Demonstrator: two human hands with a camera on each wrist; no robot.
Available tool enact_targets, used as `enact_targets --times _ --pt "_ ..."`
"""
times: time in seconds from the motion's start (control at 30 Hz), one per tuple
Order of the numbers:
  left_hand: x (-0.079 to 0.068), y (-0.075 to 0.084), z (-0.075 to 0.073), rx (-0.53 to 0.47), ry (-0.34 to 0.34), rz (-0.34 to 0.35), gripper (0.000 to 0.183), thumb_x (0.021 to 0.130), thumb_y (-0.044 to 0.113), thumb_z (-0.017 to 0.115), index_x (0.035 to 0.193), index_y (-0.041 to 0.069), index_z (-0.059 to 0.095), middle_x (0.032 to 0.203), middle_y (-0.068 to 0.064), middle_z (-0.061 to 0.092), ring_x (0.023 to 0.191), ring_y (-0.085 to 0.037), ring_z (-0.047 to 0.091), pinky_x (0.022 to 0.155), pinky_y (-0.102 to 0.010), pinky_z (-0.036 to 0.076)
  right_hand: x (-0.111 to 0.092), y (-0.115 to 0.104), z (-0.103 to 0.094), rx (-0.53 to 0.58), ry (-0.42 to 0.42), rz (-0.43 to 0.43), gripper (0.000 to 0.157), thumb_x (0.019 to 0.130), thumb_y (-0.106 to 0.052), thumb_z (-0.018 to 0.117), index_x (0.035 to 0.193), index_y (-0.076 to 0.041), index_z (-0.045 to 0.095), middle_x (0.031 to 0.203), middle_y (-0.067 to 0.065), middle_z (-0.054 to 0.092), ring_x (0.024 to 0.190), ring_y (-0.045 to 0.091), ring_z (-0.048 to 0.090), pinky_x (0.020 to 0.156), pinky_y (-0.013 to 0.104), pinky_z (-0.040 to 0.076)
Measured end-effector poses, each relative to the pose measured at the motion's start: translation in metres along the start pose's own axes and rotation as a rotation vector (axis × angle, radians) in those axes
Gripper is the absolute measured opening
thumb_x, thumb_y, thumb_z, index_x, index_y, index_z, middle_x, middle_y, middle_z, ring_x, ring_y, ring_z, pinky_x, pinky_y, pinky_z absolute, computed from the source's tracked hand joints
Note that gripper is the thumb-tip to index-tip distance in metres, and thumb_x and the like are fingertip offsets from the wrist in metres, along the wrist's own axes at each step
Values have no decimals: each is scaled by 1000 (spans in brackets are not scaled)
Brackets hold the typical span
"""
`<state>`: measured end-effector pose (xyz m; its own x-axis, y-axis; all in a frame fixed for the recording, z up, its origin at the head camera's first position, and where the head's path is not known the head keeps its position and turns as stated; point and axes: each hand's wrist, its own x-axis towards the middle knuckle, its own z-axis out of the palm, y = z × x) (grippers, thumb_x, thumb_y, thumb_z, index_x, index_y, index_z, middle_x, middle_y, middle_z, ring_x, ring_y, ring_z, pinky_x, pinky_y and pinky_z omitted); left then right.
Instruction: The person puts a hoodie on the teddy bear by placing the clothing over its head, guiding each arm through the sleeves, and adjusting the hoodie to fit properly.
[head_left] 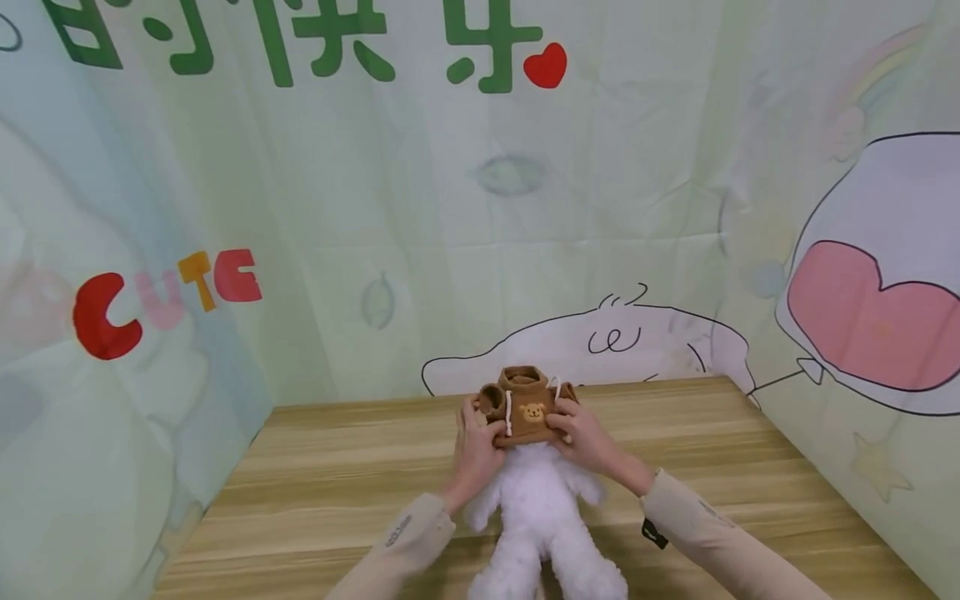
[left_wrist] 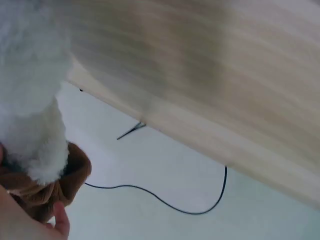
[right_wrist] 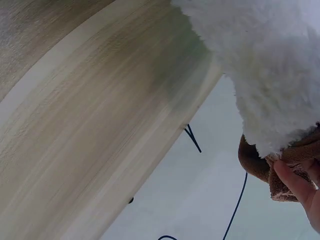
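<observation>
A white fluffy plush toy lies on the table, its legs toward the person. Over its upper end is a small brown hoodie with white drawstrings and a bear face on the front; the toy's head is hidden. With thumb and fingers my left hand grips the hoodie's left side near the hem. On the other side my right hand pinches the cloth by the bear patch. White fur goes into the brown opening in the left wrist view. The right wrist view has fingers on the brown cloth.
The wood-grain table ends at a printed curtain behind and at both sides. Beyond the table edge, a thin dark cord shows against the pale curtain in the wrist views.
</observation>
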<state>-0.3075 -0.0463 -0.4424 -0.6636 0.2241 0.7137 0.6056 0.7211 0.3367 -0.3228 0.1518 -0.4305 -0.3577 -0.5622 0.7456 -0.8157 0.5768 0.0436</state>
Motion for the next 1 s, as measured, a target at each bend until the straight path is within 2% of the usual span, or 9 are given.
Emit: enact_targets --times 0.1,0.2,0.27,0.33,0.47,0.6,0.8,0.9,1.0 --pt "2 -5 -2 103 -4 181 20 57 -2 70 70 11 63 122 -18 36 112 -34 29 91 -45 33 -3 0 -3 -41 -26 9 24 62 -5 75 69 -12 53 80 1 53 72 11 46 61 24 43" --pt "3 -8 -4 191 6 360 23 57 6 75 73 11 59 117 -13 42 110 -30 32 90 -42 32 -4 0 -6 -46 -54 4 27 62 -11 76 73 -12 52 77 -2 53 72 10 44 61 23 41" --pt "3 -9 -3 215 -2 423 24 58 7 74 74 11 56 111 -10 47 106 -27 38 89 -40 34 -5 0 -7 -32 -86 11 31 63 -17 77 78 -12 50 75 -4 50 72 10 40 62 22 37" --pt "3 -8 -2 219 -25 438 24 60 7 72 76 10 55 102 -7 52 100 -23 44 87 -36 36 -6 -1 -8 -24 -121 26 36 65 -22 77 83 -12 48 75 -5 50 73 10 39 63 22 35" --pt "-3 -4 2 259 -91 407 32 61 10 69 87 6 51 90 -4 56 89 -20 49 81 -34 36 -12 -5 -5 -40 -217 47 38 69 -28 74 91 -11 49 83 -2 54 78 13 44 67 27 39" --pt "-13 0 9 212 -197 309 38 62 10 67 93 6 46 79 -1 53 77 -15 48 75 -31 31 -23 -9 0 -7 -300 93 30 72 -23 72 93 -9 56 91 3 57 82 17 50 69 29 44" --pt "-15 4 18 24 -322 105 40 59 0 61 94 8 43 67 9 39 62 -7 36 72 -27 22 -31 -5 14 145 -226 122 18 58 -2 65 72 -9 57 71 0 59 63 6 46 57 14 36" --pt "-14 4 19 -36 -364 66 46 57 -2 59 97 8 42 64 11 37 58 -5 33 73 -27 21 -33 -2 21 210 -206 145 21 53 4 63 62 -10 50 60 -4 52 57 0 37 54 10 30" --pt "-13 2 22 -68 -367 45 49 55 -4 59 101 5 43 60 10 38 55 -4 33 72 -28 21 -36 1 25 263 -216 200 27 55 5 65 66 -10 46 59 -4 46 58 1 34 53 10 28"
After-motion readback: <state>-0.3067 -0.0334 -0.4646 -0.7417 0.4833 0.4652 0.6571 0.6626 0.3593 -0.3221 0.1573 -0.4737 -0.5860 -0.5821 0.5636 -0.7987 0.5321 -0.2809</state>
